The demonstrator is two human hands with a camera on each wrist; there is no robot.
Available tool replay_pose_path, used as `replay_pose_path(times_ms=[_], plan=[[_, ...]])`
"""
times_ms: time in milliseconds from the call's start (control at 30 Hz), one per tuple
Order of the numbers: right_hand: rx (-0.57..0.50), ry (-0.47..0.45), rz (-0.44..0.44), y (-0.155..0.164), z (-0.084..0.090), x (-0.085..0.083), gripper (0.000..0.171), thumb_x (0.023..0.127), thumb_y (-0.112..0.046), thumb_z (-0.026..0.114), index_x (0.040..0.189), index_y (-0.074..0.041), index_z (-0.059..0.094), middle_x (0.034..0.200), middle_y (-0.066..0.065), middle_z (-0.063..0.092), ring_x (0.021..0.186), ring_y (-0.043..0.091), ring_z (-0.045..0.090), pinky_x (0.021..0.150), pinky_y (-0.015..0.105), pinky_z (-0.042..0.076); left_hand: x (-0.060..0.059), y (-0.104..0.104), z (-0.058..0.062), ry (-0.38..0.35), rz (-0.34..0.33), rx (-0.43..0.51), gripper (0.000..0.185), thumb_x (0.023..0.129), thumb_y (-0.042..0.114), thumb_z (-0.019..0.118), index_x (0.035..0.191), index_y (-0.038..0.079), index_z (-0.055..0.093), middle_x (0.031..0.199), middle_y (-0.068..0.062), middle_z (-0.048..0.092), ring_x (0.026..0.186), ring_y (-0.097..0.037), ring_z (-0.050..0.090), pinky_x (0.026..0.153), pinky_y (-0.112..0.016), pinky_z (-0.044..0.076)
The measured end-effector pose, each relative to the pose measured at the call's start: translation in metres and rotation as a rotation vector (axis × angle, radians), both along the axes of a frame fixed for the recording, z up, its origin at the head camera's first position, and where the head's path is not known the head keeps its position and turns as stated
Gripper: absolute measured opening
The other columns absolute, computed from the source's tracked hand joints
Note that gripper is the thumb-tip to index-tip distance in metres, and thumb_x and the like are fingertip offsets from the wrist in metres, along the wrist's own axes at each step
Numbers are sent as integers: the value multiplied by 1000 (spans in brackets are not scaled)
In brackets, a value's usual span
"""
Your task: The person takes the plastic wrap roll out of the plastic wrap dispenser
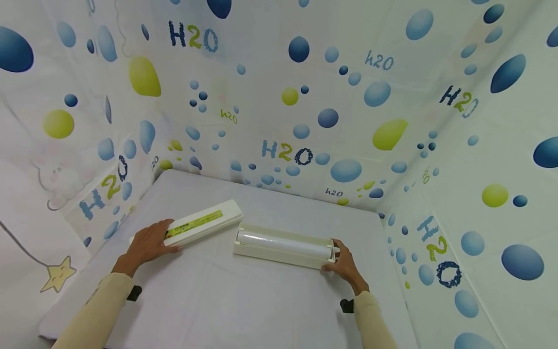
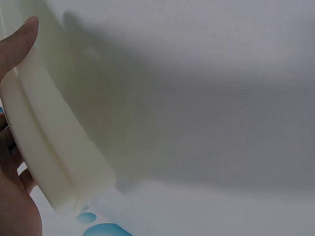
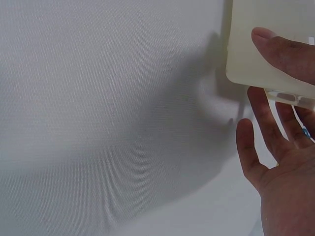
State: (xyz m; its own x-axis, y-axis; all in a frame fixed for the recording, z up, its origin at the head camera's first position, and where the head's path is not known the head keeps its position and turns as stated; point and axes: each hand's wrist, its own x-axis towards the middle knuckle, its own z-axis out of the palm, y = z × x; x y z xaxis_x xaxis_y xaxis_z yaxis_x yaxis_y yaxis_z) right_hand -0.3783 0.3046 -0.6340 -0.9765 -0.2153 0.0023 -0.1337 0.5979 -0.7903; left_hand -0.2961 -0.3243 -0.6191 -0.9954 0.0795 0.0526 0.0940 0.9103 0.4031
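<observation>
A long cream lid (image 1: 202, 223) with a yellow-green label lies on the white table at the left. My left hand (image 1: 150, 241) grips its near end; in the left wrist view the thumb (image 2: 17, 44) lies on the lid (image 2: 54, 142) with the palm under it. To the right lies an open cream dispenser tray (image 1: 279, 256) with a roll of clear film (image 1: 283, 241) inside. My right hand (image 1: 344, 264) holds the tray's right end. In the right wrist view the thumb (image 3: 283, 51) presses the tray (image 3: 270, 29) and the fingers reach under it.
The table is covered by a white cloth (image 1: 218, 300). Sheets printed with blue and green bubbles and "H2O" (image 1: 305, 97) close it in on the left, back and right. The lid and tray lie a short gap apart.
</observation>
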Motion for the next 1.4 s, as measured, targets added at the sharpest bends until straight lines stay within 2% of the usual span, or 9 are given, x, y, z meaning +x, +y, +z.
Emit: replay_pose_path(times_ms=[400, 767, 1033, 1233, 1400], plan=[[-2, -37, -34, 0, -3, -1, 99, 68, -1, 97, 155, 3, 50, 150, 30, 59, 117, 41, 70, 95, 53, 62, 3, 2, -5, -26, 6, 3, 103, 86, 52, 89, 155, -12, 45, 149, -37, 59, 129, -54, 60, 109, -75, 45], [3, -57, -47, -2, 1, 2, 100, 69, 1, 97, 157, 2, 48, 153, 30, 57, 120, 43, 68, 97, 55, 62, 10, -2, -11, -5, -10, -3, 103, 83, 51, 92, 151, -13, 49, 146, -36, 62, 127, -53, 63, 107, -70, 49], [-5, -37, -34, 0, -3, 1, 100, 69, 0, 97, 156, 3, 49, 151, 30, 58, 117, 42, 69, 93, 50, 63, 13, -1, -16, -17, -5, 7, 102, 84, 48, 92, 152, -13, 47, 149, -37, 59, 132, -56, 59, 112, -72, 45], [-16, -50, -38, 0, -2, 1, 99, 70, 0, 97, 156, 3, 49, 153, 30, 57, 120, 42, 68, 97, 54, 62, 15, 1, -19, -13, -20, 39, 101, 83, 43, 94, 152, -13, 45, 147, -36, 59, 127, -52, 60, 111, -73, 45], [-25, -38, -29, 0, 0, 1, 99, 70, 2, 96, 156, 4, 48, 151, 31, 57, 119, 43, 69, 96, 55, 62, 13, 2, -20, 1, -23, 20, 100, 82, 40, 94, 151, -13, 45, 146, -36, 59, 127, -52, 58, 112, -73, 44]])
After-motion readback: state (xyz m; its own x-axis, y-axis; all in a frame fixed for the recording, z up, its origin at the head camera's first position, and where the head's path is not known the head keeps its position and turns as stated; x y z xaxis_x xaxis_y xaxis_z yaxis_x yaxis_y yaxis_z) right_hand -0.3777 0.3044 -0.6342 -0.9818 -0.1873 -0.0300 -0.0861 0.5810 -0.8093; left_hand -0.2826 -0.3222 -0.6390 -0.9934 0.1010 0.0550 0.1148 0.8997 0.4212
